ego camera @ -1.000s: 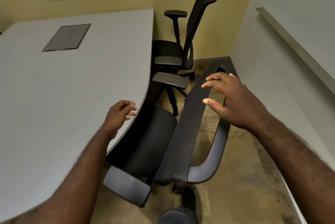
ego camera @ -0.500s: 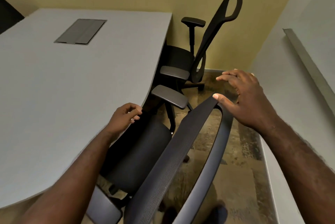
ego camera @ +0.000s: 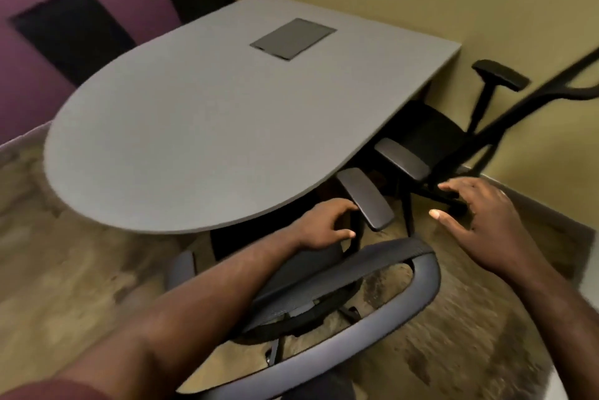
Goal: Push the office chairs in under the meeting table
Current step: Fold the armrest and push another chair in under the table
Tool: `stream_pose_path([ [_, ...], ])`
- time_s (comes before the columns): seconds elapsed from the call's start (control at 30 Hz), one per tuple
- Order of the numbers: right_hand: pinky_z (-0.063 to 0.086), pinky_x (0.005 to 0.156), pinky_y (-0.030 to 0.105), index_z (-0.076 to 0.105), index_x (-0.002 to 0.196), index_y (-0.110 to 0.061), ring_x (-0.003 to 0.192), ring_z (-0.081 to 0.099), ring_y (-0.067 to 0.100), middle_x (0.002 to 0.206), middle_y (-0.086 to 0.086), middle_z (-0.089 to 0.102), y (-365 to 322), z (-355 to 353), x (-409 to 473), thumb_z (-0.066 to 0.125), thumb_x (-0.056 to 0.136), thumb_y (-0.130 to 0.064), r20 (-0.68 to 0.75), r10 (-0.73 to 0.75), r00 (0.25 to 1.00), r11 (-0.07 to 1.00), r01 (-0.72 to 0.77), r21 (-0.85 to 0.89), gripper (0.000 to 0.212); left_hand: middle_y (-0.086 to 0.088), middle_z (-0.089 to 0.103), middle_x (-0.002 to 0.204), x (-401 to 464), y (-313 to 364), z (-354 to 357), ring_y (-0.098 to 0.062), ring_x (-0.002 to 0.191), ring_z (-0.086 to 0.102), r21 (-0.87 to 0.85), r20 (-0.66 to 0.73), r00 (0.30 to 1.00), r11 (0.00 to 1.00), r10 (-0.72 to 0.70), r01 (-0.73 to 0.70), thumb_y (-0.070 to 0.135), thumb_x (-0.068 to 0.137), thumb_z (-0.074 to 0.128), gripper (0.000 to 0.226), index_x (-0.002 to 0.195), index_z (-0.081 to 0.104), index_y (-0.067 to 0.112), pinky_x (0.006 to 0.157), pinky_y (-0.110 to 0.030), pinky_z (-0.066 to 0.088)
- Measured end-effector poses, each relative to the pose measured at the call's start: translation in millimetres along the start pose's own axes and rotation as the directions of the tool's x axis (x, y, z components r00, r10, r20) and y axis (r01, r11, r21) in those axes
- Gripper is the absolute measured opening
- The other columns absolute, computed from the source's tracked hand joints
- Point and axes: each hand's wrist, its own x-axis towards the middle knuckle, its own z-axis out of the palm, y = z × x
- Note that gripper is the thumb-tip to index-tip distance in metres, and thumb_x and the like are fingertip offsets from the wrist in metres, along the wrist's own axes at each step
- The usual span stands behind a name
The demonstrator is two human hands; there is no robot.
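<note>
steering the near chair (ego camera: 324, 289) toward the table (ego camera: 207, 127), seat partly under the rounded edge, backrest rim lowest in view. left hand (ego camera: 324, 226) curled by the armrest (ego camera: 366, 202) post, seemingly gripping it to guide the swivel; contact blurred. right hand (ego camera: 479, 218) spread, hovering off the frame, holding nothing. second chair (ego camera: 431, 137) tucked at the corner, seat under, back leaning out.

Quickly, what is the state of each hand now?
Left hand: fingers curled beside the near chair's armrest; whether it grips it cannot be told.
Right hand: open, fingers spread, holding nothing.
</note>
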Motion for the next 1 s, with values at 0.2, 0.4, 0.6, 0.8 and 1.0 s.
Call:
stream_pose_path([
  [0.2,0.036,0.104,0.061,0.055,0.129,-0.019,0.126,0.046,0.03,0.135,0.009,0.053,26,20,50,0.069,0.085,-0.033,0.102,-0.058,0.993,0.998,0.06,-0.015,0.049,-0.013,0.039,0.151,37,0,11,-0.025,0.14,0.035,0.129,0.016,0.998,0.99,-0.065,0.062,0.03,0.086,0.071,0.068,0.143,0.042,0.006,0.113,-0.042,0.031],
  [0.4,0.042,0.1,0.058,0.055,0.128,-0.019,0.124,0.048,0.03,0.132,0.008,0.053,40,53,98,0.071,0.083,-0.033,0.229,-0.112,0.967,0.994,0.108,0.032,0.049,-0.007,0.028,0.158,69,-14,18,-0.025,0.144,0.027,0.204,0.072,0.984,0.968,-0.165,0.147,0.035,0.087,0.068,0.075,0.149,0.032,0.012,0.108,-0.052,0.036],
  [0.6,0.044,0.099,0.053,0.053,0.131,-0.019,0.124,0.048,0.03,0.134,0.008,0.052,62,88,140,0.072,0.082,-0.034,0.327,-0.111,0.939,0.993,0.096,0.064,0.055,-0.003,0.019,0.161,97,-38,24,-0.024,0.146,0.02,0.198,0.103,0.949,0.941,-0.298,0.274,0.037,0.087,0.067,0.083,0.153,0.023,0.014,0.11,-0.054,0.032],
  [0.8,0.044,0.099,0.046,0.044,0.14,-0.016,0.127,0.046,0.029,0.141,0.01,0.047,82,146,181,0.074,0.082,-0.033,0.452,-0.059,0.89,0.992,0.002,0.126,0.067,0.001,-0.004,0.164,113,-67,48,-0.023,0.15,0.005,0.197,0.126,0.883,0.883,-0.453,0.425,0.039,0.086,0.067,0.095,0.156,0.006,0.019,0.117,-0.056,0.016],
  [1.0,0.043,0.099,0.042,0.037,0.145,-0.013,0.126,0.047,0.028,0.144,0.013,0.043,102,218,227,0.075,0.081,-0.037,0.57,-0.032,0.821,0.963,-0.128,0.239,0.078,0.0,-0.018,0.162,125,-88,69,-0.023,0.148,-0.013,0.238,0.105,0.837,0.831,-0.537,0.503,0.054,0.077,0.071,0.117,0.154,-0.009,0.02,0.117,-0.053,-0.003],
])
